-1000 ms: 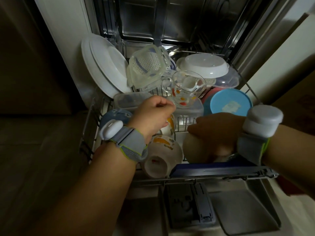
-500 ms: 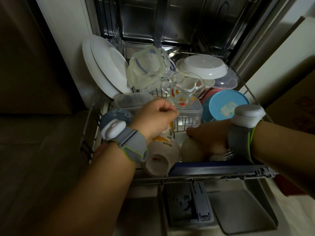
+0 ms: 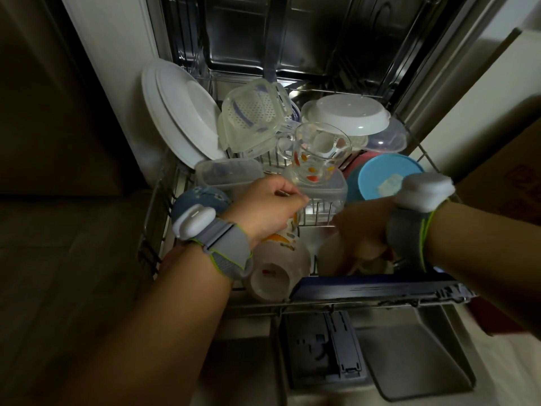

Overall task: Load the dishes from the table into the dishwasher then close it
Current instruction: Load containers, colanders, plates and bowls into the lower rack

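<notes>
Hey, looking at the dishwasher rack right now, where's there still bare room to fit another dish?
The only bare wires show in a small patch mid-rack, between the clear container, left hand and right hand. The back is packed: white plates, perforated container, spotted glass mug, white bowl, blue lid. The front holds upturned cups.

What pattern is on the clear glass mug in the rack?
Red, orange and yellow spots on the glass mug, seen in the head view.

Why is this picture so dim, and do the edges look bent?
Head view: the light is low, so the right hand sinks into shadow over a pale bowl, its grip unclear. Glare brightens the white plates and the dishwasher back wall. The wide lens bows the straight edges, and the forearms look stretched.
</notes>
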The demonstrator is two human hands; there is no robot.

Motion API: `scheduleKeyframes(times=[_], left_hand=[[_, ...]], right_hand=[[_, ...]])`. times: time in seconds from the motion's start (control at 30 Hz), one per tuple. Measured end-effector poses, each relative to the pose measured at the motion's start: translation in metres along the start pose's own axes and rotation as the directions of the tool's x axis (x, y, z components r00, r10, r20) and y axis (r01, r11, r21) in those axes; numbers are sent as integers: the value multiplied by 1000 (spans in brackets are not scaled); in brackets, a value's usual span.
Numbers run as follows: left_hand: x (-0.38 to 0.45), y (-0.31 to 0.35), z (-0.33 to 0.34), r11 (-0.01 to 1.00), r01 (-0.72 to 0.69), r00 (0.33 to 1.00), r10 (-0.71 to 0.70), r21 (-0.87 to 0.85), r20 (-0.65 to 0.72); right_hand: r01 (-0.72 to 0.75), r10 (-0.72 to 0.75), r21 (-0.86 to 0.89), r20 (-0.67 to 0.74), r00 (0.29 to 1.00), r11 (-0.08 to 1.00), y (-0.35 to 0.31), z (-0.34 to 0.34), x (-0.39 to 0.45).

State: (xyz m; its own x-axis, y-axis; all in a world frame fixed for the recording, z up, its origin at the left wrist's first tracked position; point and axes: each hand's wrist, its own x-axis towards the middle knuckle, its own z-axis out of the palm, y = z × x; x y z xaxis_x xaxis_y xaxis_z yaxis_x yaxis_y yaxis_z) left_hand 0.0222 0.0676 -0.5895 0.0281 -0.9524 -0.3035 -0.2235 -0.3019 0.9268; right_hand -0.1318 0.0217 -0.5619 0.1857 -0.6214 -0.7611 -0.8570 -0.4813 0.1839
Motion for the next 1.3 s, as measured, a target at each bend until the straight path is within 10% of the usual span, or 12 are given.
scheduleKeyframes(times=[0.57,0.73,0.87,1.07,1.3], left_hand=[[0,-1,-7,996,-7,1000,8,84,-12],[0,-3,-3,996,-15,1000,16,90,-5],[1,-6,-4,995,-18,1000,18,94,1],[3,-5,-7,995,-27,1000,27,91,-3],[5,-5,-6,999,-44,998,44,-1,-44]], right_hand=[[-22,17,38,131,991,999,1,-6,13],[-86,53,-83,-334,941,993,19,-35,9],[-50,106,95,-785,611,994,33,-49,22],[-18,15,3,-714,700,1000,17,-48,38],[238,109,353,-733,672,905,33,-39,0]])
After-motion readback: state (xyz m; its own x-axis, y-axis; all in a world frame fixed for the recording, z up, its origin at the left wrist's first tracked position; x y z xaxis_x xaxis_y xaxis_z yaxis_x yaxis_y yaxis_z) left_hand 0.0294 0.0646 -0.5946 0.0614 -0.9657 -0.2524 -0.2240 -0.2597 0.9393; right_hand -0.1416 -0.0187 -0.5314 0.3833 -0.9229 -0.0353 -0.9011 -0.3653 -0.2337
